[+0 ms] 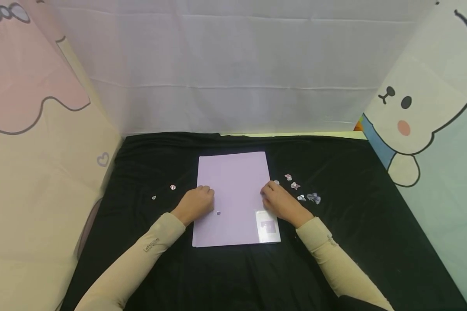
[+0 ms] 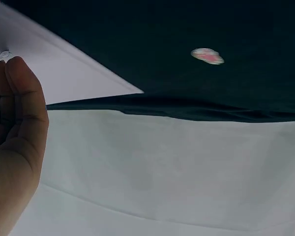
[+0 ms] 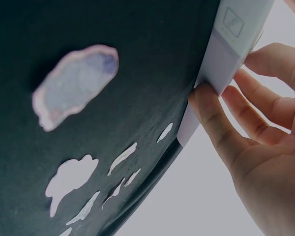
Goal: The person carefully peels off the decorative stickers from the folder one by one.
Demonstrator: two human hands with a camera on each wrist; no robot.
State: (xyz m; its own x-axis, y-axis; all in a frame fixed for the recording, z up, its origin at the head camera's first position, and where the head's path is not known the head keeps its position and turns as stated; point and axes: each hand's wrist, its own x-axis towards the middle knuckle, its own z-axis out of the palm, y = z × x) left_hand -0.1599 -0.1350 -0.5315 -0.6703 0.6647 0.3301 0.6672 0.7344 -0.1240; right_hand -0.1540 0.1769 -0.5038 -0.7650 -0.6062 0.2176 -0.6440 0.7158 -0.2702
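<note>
A lilac folder (image 1: 233, 181) lies flat on a black cloth, with a pale label (image 1: 267, 226) at its near right corner and a small round sticker (image 1: 219, 213) on its cover. My left hand (image 1: 196, 202) reaches over the left edge, fingers bent and tips down at the cover. A small clear piece (image 2: 4, 55) shows right at those fingertips; I cannot tell whether they pinch it. Over the right edge lies my right hand (image 1: 282, 202). In the right wrist view its fingers (image 3: 211, 108) are spread apart and loosely bent, one at the folder's side, the others and thumb at the cover.
Several cut-out stickers (image 1: 295, 185) lie on the black cloth (image 1: 354, 207) right of the folder, among them a bluish one (image 1: 314, 198). Two small ones, a reddish sticker (image 1: 173, 187) and a pale sticker (image 1: 153, 197), lie to its left. A white curtain (image 1: 233, 77) hangs behind.
</note>
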